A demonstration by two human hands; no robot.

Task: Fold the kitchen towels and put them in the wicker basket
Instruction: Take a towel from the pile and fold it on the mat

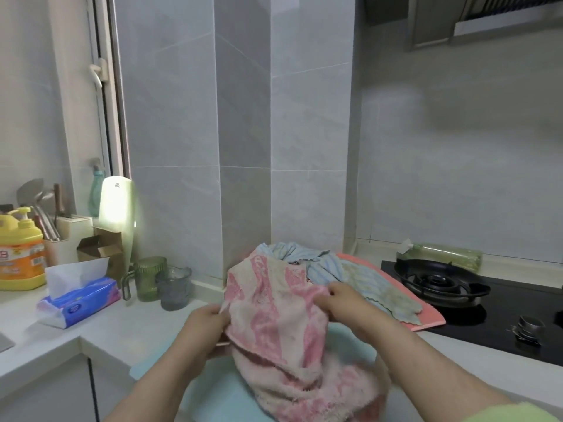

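The person is holding a pink-and-cream terry kitchen towel (274, 324) up in front of them with both hands. The left hand (207, 322) is pinching the towel's left edge, its fingers curled round the fabric. The right hand (341, 303) is gripping the upper right edge in the same way. The two hands are sitting apart, with the cloth bunched between them. The lower part of the towel is hanging down and crumpling onto a light blue mat (219, 388) that is lying on the near part of the pale worktop (143, 327).

Just beyond the held towel, against the tiled wall, a rumpled blue striped towel (304, 257) is lying in a heap. A pale green-and-blue towel (377, 287) is spreading out to its right. Both are resting on a flat coral cloth (426, 318), whose right edge is lying just beside a black glass hob (502, 318) with a round black burner (438, 281).

On the left of the worktop, a blue pack of tissues (82, 300) is lying with a white sheet sticking up. A ribbed green glass mug (149, 277) and a grey glass tumbler (174, 287) are standing side by side to its right. A yellow pump bottle with an orange label (21, 257) is standing at the far left.
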